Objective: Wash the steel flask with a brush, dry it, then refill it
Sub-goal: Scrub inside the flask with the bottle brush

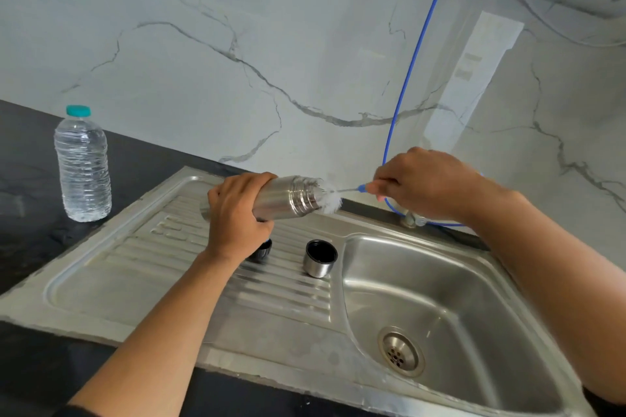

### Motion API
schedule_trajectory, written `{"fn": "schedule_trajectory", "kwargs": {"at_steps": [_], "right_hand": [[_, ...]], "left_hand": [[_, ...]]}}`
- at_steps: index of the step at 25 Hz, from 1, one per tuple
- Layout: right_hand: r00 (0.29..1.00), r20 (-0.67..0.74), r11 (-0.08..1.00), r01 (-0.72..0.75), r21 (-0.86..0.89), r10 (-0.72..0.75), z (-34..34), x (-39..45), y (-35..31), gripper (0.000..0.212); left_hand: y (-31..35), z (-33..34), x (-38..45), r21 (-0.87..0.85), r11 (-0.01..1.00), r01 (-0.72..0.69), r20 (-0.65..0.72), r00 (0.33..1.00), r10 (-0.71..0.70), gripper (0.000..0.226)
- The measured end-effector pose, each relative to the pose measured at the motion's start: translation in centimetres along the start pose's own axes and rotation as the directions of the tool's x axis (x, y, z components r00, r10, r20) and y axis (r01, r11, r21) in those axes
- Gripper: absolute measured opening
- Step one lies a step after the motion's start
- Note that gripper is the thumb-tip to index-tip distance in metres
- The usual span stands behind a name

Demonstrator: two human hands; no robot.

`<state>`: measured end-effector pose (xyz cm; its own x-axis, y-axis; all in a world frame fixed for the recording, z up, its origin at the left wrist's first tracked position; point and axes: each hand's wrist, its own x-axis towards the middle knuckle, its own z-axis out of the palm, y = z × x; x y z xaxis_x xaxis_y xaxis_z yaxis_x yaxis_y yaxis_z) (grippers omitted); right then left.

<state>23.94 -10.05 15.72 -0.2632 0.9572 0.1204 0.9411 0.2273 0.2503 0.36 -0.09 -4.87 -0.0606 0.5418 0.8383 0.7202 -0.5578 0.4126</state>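
head view: left hand [237, 213] grips the steel flask [288, 196] sideways over the drainboard; right hand [423, 183] pinches the brush [333, 198] at 3 o'clock. best twist while pushing deeper.

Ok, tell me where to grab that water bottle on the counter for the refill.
Grip the water bottle around its ribbed middle, coming in from the sink side. It stands upright and capped on the counter with nothing close around it, and the ribs should steady the fingers.
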Motion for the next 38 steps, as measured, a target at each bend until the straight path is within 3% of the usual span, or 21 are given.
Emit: {"fn": "schedule_trajectory", "kwargs": {"at_steps": [2, 6, 10, 13, 15, 17, 18, 19, 20, 21, 22, 23, 24, 25, 26, 27, 28, 30, 33, 35, 38], "right_hand": [[0.995, 0.096, 0.985, -0.002, 0.17, -0.014, 0.4, 1.1, -1.4, 0.042], [0.996, 0.077, 0.983, 0.033, 0.18, -0.048, 1.1, 1.9, -2.3, 0.045], [0.972, 0.234, 0.965, -0.082, 0.251, 0.022, -0.2, 0.8, -1.2, 0.051], [0.999, -0.024, 0.997, -0.049, -0.063, 0.048, 0.1, 0.8, -1.9, 0.045], [0.952, -0.218, 0.933, 0.132, -0.335, -0.213, 1.5, 0.7, -1.5, 0.035], [0.851, -0.261, 0.812, 0.277, -0.514, -0.456, 2.8, 0.3, -1.0, 0.026], [0.835, -0.263, 0.794, 0.292, -0.533, -0.483, 3.4, 0.2, -1.0, 0.024], [0.864, -0.246, 0.837, 0.293, -0.462, -0.439, 3.4, 0.3, -1.2, 0.027], [0.935, -0.2, 0.93, 0.23, -0.285, -0.292, 3.1, 0.3, -1.7, 0.032], [0.993, -0.053, 0.994, 0.107, -0.017, -0.108, 2.8, 0.4, -2.2, 0.038], [0.988, 0.151, 0.952, -0.081, 0.294, 0.037, 2.4, 0.6, -2.4, 0.042], [0.936, 0.342, 0.824, -0.26, 0.504, 0.086, 1.9, 1.0, -2.5, 0.043], [0.905, 0.419, 0.726, -0.336, 0.6, 0.072, 1.7, 1.4, -2.8, 0.044], [0.917, 0.393, 0.738, -0.308, 0.601, 0.063, 1.7, 1.5, -2.9, 0.044], [0.964, 0.263, 0.869, -0.161, 0.468, 0.036, 2.3, 1.5, -2.8, 0.044], [0.997, 0.054, 0.99, 0.054, 0.131, -0.062, 2.8, 1.6, -2.5, 0.043], [0.966, -0.139, 0.959, 0.186, -0.212, -0.218, 3.4, 1.6, -1.9, 0.041], [0.818, -0.296, 0.799, 0.291, -0.526, -0.493, 4.9, 0.9, -0.6, 0.037], [0.748, -0.386, 0.802, 0.319, -0.504, -0.54, 6.1, 1.0, 0.3, 0.047], [0.758, -0.388, 0.799, 0.281, -0.531, -0.525, 6.3, 1.4, -0.1, 0.047], [0.805, -0.417, 0.777, 0.085, -0.624, -0.423, 6.0, 1.7, -1.2, 0.025]], "left_hand": [[1.2, 0.5, -0.6, 0.013, 0.997, -0.071, 0.003, 0.997, 0.071, 0.068], [-0.5, -0.2, -0.1, 0.008, 1.0, -0.018, 0.005, 1.0, 0.018, 0.072], [-0.9, 0.0, -0.1, 0.057, 0.998, 0.009, 0.001, 1.0, -0.009, 0.075], [-0.2, 0.3, -0.4, -0.001, 0.998, 0.058, -0.003, 0.998, -0.058, 0.076], [0.3, 0.5, -0.6, -0.085, 0.995, 0.057, 0.013, 0.998, -0.056, 0.076], [1.0, 0.6, -0.7, -0.168, 0.986, 0.023, 0.052, 0.999, -0.014, 0.075], [1.1, 0.5, -0.7, -0.182, 0.983, 0.016, 0.068, 0.998, -0.003, 0.075], [1.0, 0.3, -0.5, -0.165, 0.986, 0.003, 0.073, 0.997, 0.01, 0.076], [0.8, 0.2, -0.4, -0.124, 0.992, -0.023, 0.07, 0.997, 0.031, 0.076], [0.6, 0.0, -0.3, -0.084, 0.995, -0.048, 0.065, 0.996, 0.054, 0.076], [0.4, -0.1, -0.2, -0.061, 0.996, -0.063, 0.057, 0.996, 0.067, 0.076], [0.2, -0.2, -0.1, -0.057, 0.996, -0.063, 0.042, 0.997, 0.065, 0.076], [0.2, -0.2, -0.1, -0.06, 0.997, -0.052, 0.028, 0.998, 0.054, 0.075], [0.2, -0.2, -0.1, -0.058, 0.997, -0.041, 0.023, 0.999, 0.042, 0.074], [0.3, -0.1, -0.2, -0.058, 0.998, -0.027, 0.028, 0.999, 0.029, 0.074], [0.3, -0.1, -0.2, -0.068, 0.998, -0.01, 0.033, 0.999, 0.012, 0.075], [0.3, 0.0, -0.2, -0.088, 0.996, 0.008, 0.043, 0.999, -0.004, 0.075], [0.5, 0.1, -0.4, -0.116, 0.993, 0.003, 0.084, 0.996, 0.006, 0.076], [0.3, 0.0, -0.5, -0.118, 0.993, -0.031, 0.118, 0.992, 0.045, 0.077], [0.0, -0.1, -0.3, -0.102, 0.995, -0.006, 0.1, 0.995, 0.016, 0.078], [-0.1, 0.0, -0.2, -0.087, 0.995, 0.04, 0.073, 0.997, -0.034, 0.079]]}}
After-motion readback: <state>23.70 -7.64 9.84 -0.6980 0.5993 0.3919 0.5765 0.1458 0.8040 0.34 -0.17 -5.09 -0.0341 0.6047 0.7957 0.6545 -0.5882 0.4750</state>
